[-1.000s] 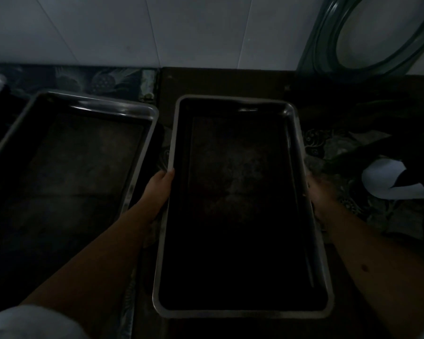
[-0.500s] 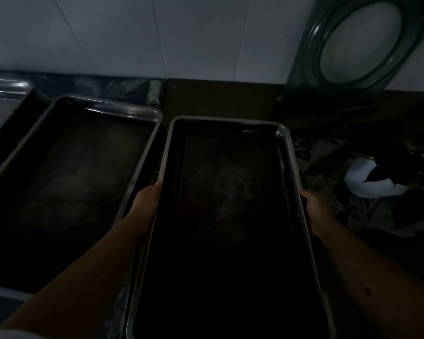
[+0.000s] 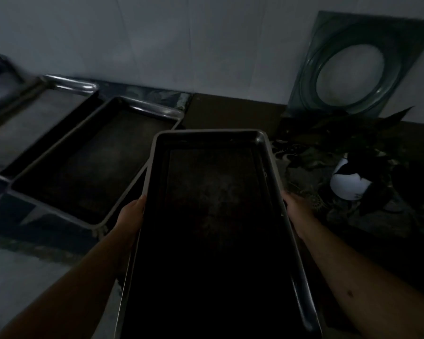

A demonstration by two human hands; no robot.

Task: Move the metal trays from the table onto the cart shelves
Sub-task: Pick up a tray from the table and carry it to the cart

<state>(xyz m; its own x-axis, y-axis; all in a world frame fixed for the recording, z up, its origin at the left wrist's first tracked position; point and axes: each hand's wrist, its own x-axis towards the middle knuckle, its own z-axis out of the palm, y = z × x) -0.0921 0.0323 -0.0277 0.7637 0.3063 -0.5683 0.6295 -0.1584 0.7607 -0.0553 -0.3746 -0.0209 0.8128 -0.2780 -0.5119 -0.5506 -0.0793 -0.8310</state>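
- Rectangular metal tray [image 3: 213, 216], dull dark base, rolled rim: held over tabletop's front edge.
- left hand [image 3: 130, 216], right hand [image 3: 298, 211] fingers clamped on its long rims.
- Second tray [image 3: 96, 162] on patterned tabletop [image 3: 34, 216], white tiled wall [image 3: 181, 45] behind.

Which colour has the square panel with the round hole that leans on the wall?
The square panel is dark green, in the dim head view.
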